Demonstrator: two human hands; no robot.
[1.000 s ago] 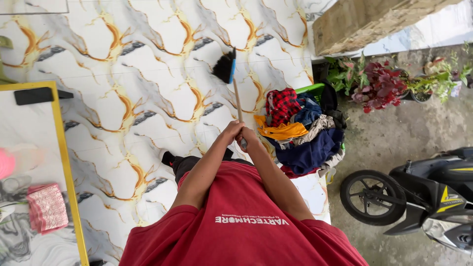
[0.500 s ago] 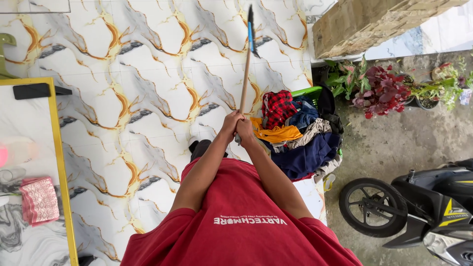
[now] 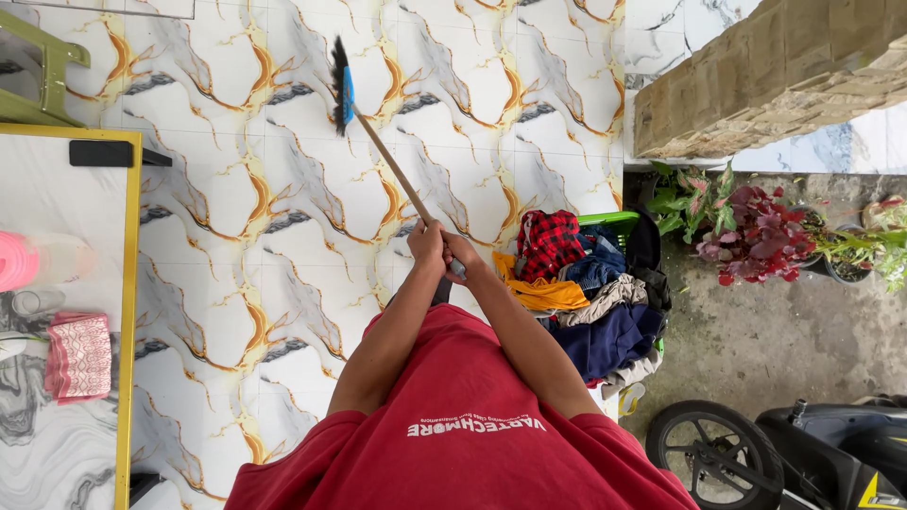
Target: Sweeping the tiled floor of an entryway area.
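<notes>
- Spreading wide under everything, the tiled floor (image 3: 283,236) is white marble with gold veins.
- Heaped laundry basket (image 3: 590,283) sits just right of the hands.
- Broom (image 3: 378,142) slants up-left from the basket — black bristles on the floor.
- Left hand (image 3: 427,244) and right hand (image 3: 460,253) are both wrapped tight round the handle's end.

Broom (image 3: 378,142): gripped in my left hand (image 3: 427,247) and right hand (image 3: 459,255), hands touching, before my chest; its head on the floor (image 3: 283,246) ahead to my left. Basket (image 3: 609,223) of clothes (image 3: 590,288): just right of my hands. Potted plants (image 3: 746,231): right of basket. Motorbike (image 3: 784,458): behind them. Table (image 3: 57,283): far left.
</notes>
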